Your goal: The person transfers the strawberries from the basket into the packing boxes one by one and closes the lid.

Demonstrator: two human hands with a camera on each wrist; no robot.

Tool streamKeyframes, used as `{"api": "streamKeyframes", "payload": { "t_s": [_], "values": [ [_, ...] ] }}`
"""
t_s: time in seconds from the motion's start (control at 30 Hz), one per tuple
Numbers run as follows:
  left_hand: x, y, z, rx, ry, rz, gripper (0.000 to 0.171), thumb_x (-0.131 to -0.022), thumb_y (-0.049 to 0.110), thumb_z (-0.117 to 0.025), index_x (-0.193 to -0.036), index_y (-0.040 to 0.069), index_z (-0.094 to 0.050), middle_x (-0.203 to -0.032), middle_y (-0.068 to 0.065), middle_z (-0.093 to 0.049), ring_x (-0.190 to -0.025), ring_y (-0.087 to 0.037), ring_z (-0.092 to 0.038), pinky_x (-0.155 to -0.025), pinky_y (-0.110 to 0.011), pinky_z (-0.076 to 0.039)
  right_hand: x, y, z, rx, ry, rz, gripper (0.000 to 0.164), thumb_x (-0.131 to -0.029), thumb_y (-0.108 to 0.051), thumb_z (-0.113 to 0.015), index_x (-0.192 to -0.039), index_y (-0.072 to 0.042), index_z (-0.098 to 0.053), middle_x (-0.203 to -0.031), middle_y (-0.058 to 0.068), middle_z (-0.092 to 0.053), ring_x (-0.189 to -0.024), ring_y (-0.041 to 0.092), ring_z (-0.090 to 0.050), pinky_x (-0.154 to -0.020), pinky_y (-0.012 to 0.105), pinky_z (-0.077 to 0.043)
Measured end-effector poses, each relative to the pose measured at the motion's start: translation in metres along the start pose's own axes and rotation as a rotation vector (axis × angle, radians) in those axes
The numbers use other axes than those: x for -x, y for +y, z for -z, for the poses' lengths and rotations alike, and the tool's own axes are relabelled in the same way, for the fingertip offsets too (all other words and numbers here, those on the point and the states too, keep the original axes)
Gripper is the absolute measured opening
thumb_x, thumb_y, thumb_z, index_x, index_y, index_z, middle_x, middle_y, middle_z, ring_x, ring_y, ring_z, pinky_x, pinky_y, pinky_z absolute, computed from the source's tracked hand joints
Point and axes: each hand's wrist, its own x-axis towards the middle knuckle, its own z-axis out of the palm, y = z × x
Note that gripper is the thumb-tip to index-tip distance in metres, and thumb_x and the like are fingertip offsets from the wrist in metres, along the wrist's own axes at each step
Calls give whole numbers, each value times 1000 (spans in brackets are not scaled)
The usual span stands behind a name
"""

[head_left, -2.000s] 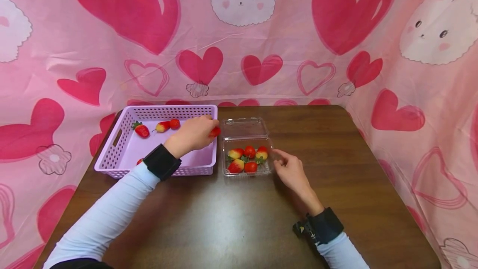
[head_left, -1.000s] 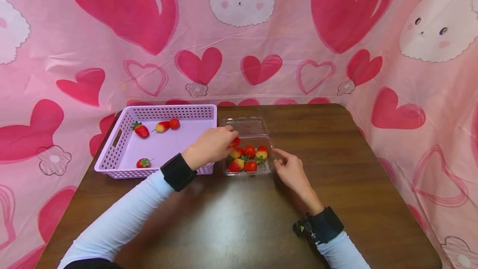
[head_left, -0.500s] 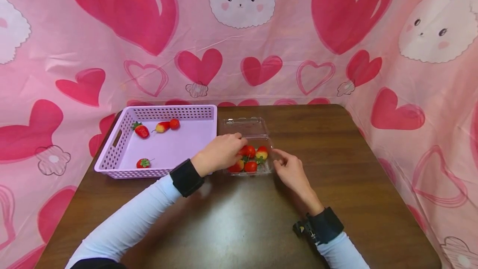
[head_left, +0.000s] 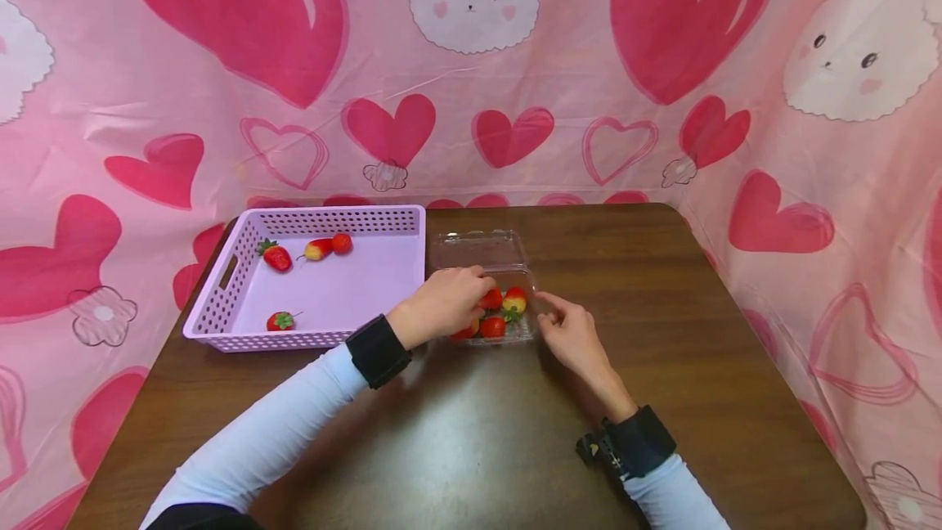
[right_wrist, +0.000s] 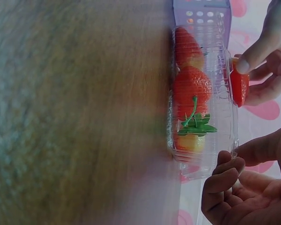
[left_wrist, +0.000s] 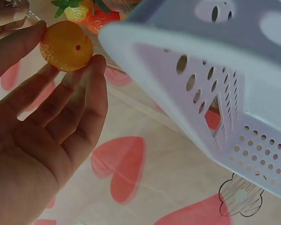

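Note:
My left hand (head_left: 445, 301) is over the left part of a clear plastic clamshell container (head_left: 519, 334), pinching a strawberry (right_wrist: 239, 84) between thumb and fingertips. In the left wrist view the held strawberry (left_wrist: 65, 47) shows its yellow-orange end. From the right wrist view, it is at the container's open top. Several red and yellow strawberries (head_left: 514, 301) lie inside, some hidden behind the left hand. At the container's right side, my right hand (head_left: 576, 335) pinches the rim with thumb and forefinger, the other fingers curled.
A lilac perforated basket (head_left: 338, 289) stands left of the container. Inside it are a leafy strawberry (head_left: 276, 257), a red-yellow fruit (head_left: 318, 249), a round red one (head_left: 342, 244) and another strawberry (head_left: 280, 321) near the front wall. The container's lid (head_left: 478, 250) lies folded back.
My left hand has carried the strawberry rightward from the basket's right rim, then lower, over the container. The right hand has stayed at the container's side.

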Motion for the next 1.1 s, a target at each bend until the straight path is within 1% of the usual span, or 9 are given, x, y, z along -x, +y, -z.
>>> {"api": "streamKeyframes", "payload": {
  "t_s": [0.3, 0.47, 0.6, 0.83, 1.1],
  "values": [
    [-6, 3, -8, -56, -2, -17, 33, -92, 21, -83, -122, 7, -75, -108, -8, -71, -97, -28, -69, -88, -47, -59, 0, 0, 1, -6, -5, -17, 41, -99, -6, -62, -140, -6, -66, -76, 6, -56, -61, 22, -50, -57, 31, -43],
    [-9, 2, -15, -97, -8, -24, 35, -91, 23, -84, -123, 9, -76, -111, -8, -72, -102, -28, -67, -90, -44, -59, 1, 0, 1, -11, -9, -18, 41, -100, -7, -62, -141, -6, -66, -76, 6, -56, -61, 22, -50, -56, 30, -43],
    [-11, 2, -19, -97, -12, -19, 36, -92, 26, -83, -124, 11, -75, -113, -8, -73, -104, -26, -67, -93, -42, -58, 1, 0, 2, -15, -9, -13, 41, -100, -7, -62, -140, -6, -66, -75, 6, -56, -61, 22, -49, -56, 30, -43],
    [-12, 3, -24, -76, -12, -15, 35, -94, 25, -81, -125, 11, -75, -112, -9, -73, -101, -27, -68, -92, -41, -59, 0, 0, 1, -12, -9, -8, 40, -100, -7, -63, -140, -6, -66, -73, 6, -55, -60, 22, -49, -56, 30, -42],
    [-15, 2, -27, -74, -17, -20, 36, -94, 26, -81, -126, 10, -75, -114, -8, -73, -102, -26, -68, -93, -41, -58, 0, 0, 1, -4, -7, -11, 40, -100, -7, -63, -140, -6, -66, -73, 6, -55, -61, 22, -49, -56, 30, -43]
  ]
}}
